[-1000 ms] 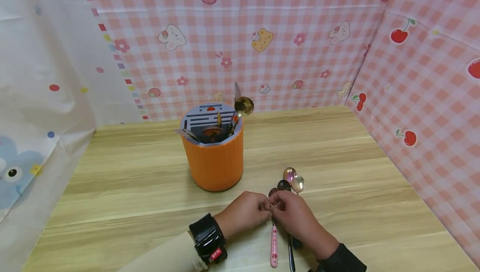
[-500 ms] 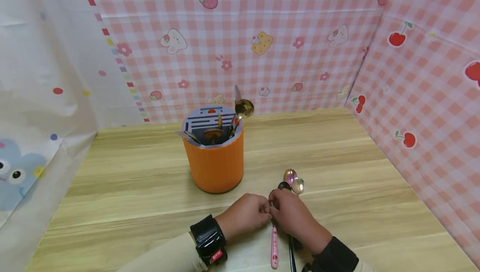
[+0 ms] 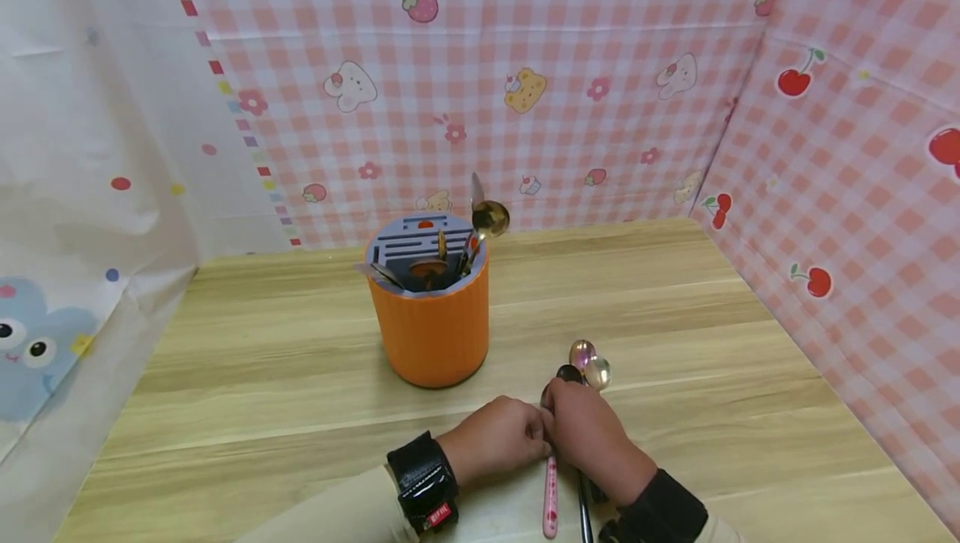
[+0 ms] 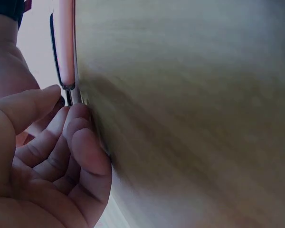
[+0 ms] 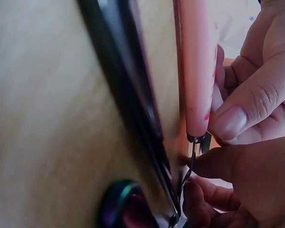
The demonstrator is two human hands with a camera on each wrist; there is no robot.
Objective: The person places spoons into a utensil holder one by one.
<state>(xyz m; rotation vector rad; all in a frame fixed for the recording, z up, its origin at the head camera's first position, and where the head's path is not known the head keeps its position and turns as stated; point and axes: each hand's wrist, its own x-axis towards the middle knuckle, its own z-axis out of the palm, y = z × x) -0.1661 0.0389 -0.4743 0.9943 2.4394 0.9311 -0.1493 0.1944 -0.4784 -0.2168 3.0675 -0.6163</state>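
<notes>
A spoon with a pink printed handle [image 3: 551,497] lies lengthwise on the table in the head view. My right hand [image 3: 592,430] pinches its thin metal neck, and covers most of the bowl. Thumb and fingers of my left hand [image 3: 498,439] are curled at the top of the handle, meeting the right fingertips. Close up, the right wrist view shows the left thumb [image 5: 230,123] right beside the pink handle. Under and beside the right hand lie a black spoon [image 3: 569,373], a purple-tinted spoon [image 3: 581,353] and a pale metallic spoon [image 3: 597,372].
An orange ribbed utensil holder [image 3: 435,339] with a grey slotted top stands behind the left hand. Cutlery sticks out of it, including a gold spoon [image 3: 491,218]. Pink checked cloth [image 3: 420,127] hangs behind and at the right of the wooden table [image 3: 262,360].
Both hands have shifted slightly toward the near edge, staying together at the pink-handled spoon. The head view has tilted a little, so the holder and backdrop sit lower.
</notes>
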